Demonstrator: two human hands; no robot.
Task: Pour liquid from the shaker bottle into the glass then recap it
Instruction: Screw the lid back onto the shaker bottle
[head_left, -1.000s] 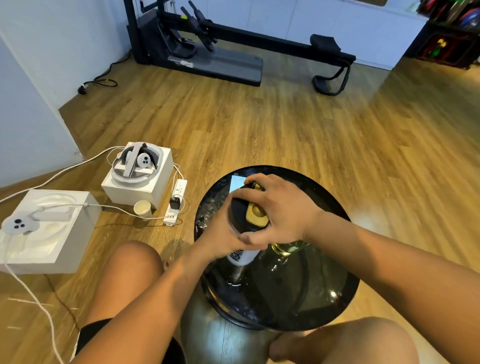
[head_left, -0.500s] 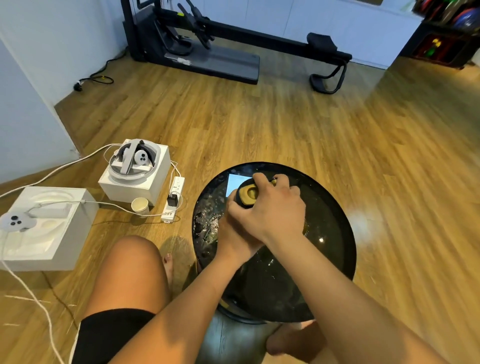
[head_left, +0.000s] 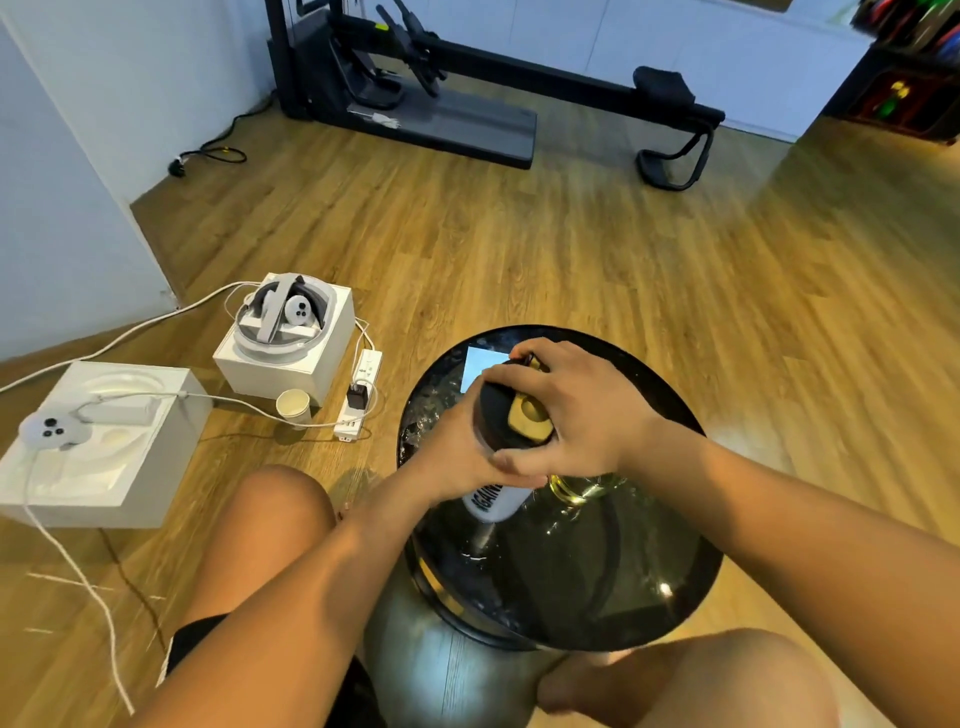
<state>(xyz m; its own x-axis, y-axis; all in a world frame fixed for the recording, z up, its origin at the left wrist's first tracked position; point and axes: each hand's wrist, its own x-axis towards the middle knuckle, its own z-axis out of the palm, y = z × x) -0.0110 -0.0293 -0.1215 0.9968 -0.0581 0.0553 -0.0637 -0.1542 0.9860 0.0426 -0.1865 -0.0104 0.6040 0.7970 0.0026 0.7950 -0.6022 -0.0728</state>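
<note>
A white cylindrical shaker bottle with black lettering (head_left: 493, 501) stands tilted on the round glossy black desk (head_left: 597, 571), a little left of its middle. The left hand (head_left: 457, 447) grips the bottle's upper body, fingers wrapped round it from the left side. The right hand (head_left: 576, 415) is closed over the bottle's black lid (head_left: 496, 415) from above, its fingers curled round the rim and its thumb at the near edge; the lid's yellow flip cap (head_left: 530, 418) shows between the fingers. Just right of the bottle, a clear glass holding yellowish liquid (head_left: 576, 488) sits on the desk, its upper part hidden under the right hand. On the wooden floor to the left lie a white box carrying a white headset (head_left: 285, 338), a paper cup (head_left: 293, 405), a white power strip (head_left: 358, 395) and a second white box (head_left: 119, 467) with a white controller (head_left: 49, 428) on top. A dark exercise machine (head_left: 441, 104) stands by the far wall.
</note>
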